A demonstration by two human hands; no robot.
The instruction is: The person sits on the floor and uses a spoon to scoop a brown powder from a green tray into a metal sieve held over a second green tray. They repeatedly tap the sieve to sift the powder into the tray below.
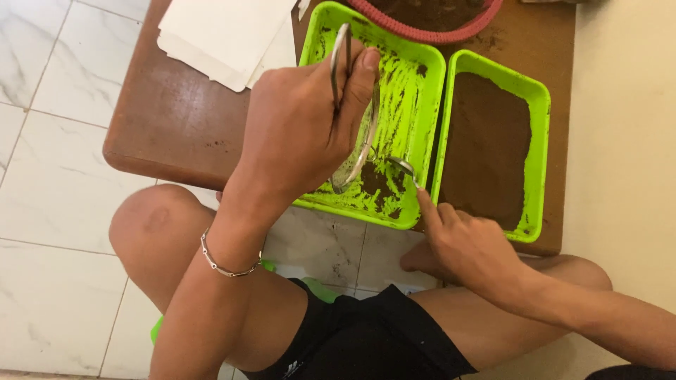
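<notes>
My left hand (299, 130) grips the handle of a round metal sieve (358, 148), held on edge over a bright green tray (422, 84) smeared with brown powder. My right hand (468, 246) holds a small metal spoon (403, 167), its bowl down in the powder at the tray's near right corner. A thin metal bracelet (222, 264) circles my left wrist. To the right lies a second green tray (539, 134), filled with an even layer of brown powder.
Both trays rest on a low brown wooden table (176, 119). White paper sheets (225, 35) lie at its far side, beside a red-rimmed basket (429, 28) holding brown powder. White marble floor tiles (49, 211) surround it. My bare knees sit under the table's near edge.
</notes>
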